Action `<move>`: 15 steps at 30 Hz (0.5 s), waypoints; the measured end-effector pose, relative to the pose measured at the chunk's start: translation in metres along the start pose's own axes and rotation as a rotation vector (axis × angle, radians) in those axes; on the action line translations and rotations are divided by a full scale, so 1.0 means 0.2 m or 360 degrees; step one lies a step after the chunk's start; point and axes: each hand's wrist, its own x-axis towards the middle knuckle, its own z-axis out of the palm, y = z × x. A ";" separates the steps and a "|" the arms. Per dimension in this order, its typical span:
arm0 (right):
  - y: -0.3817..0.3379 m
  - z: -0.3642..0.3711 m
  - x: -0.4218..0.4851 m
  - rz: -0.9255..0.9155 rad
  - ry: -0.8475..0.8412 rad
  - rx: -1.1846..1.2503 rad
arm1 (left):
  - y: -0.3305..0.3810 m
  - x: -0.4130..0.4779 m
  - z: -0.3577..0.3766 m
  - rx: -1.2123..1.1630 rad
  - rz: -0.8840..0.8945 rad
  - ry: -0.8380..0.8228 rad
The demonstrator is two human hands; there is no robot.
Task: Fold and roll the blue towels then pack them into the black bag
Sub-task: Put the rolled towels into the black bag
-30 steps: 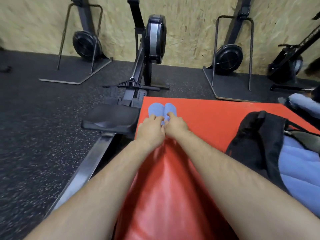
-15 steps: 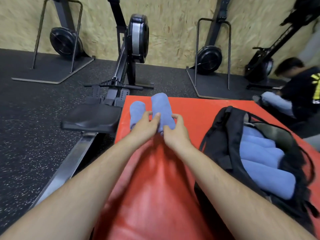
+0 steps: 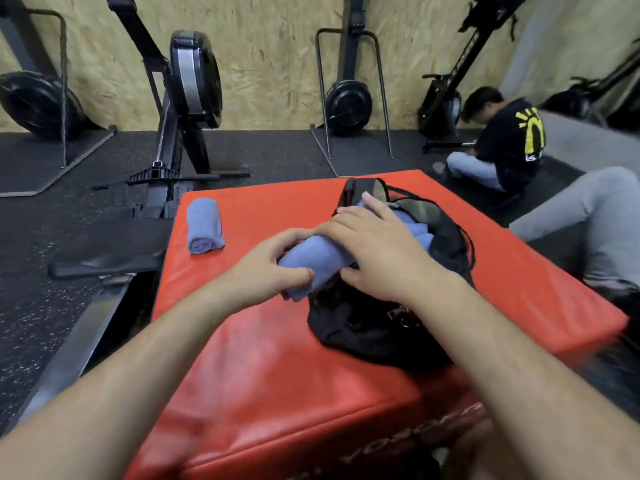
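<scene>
A rolled blue towel (image 3: pixel 317 259) is held just above the near-left edge of the open black bag (image 3: pixel 367 327) on the red padded block (image 3: pixel 263 358). My left hand (image 3: pixel 268 271) grips its near end, fingers curled round it. My right hand (image 3: pixel 372 251) lies over its far end, fingers spread and thumb tucked under. Inside the bag several rolled blue towels (image 3: pixel 414 232) show behind my right hand. A second rolled blue towel (image 3: pixel 204 225) lies alone at the block's far left corner.
A rowing machine (image 3: pixel 173 140) with its black seat (image 3: pixel 107 256) stands left of the block. More gym machines line the chipboard wall. A person in a black shirt (image 3: pixel 502 143) sits on the floor at the right. A grey trouser leg (image 3: pixel 588 220) lies beside the block's right edge.
Both hands have lifted one rolled towel from the block's far left corner and carried it right to the bag's opening. The other roll stays where it lay. My head has turned right.
</scene>
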 end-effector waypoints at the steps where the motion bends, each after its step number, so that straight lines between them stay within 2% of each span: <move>1: 0.03 -0.01 -0.03 0.0033 -0.0037 -0.0009 | 0.01 0.01 0.03 -0.0013 -0.0002 -0.0017; 6: 0.20 -0.15 -0.22 0.0434 0.0029 -0.0006 | 0.04 0.08 0.17 -0.0039 0.0044 0.0196; 10: 0.32 -0.18 -0.31 0.0790 0.0011 -0.0174 | 0.03 0.13 0.32 0.0371 0.0178 0.0250; 12: 0.34 -0.13 -0.31 0.0847 -0.0109 -0.0266 | 0.01 0.17 0.38 0.0567 0.0209 0.0212; 15: 0.33 -0.06 -0.26 0.0783 -0.0218 -0.0313 | -0.04 0.23 0.41 0.0823 0.0176 0.0266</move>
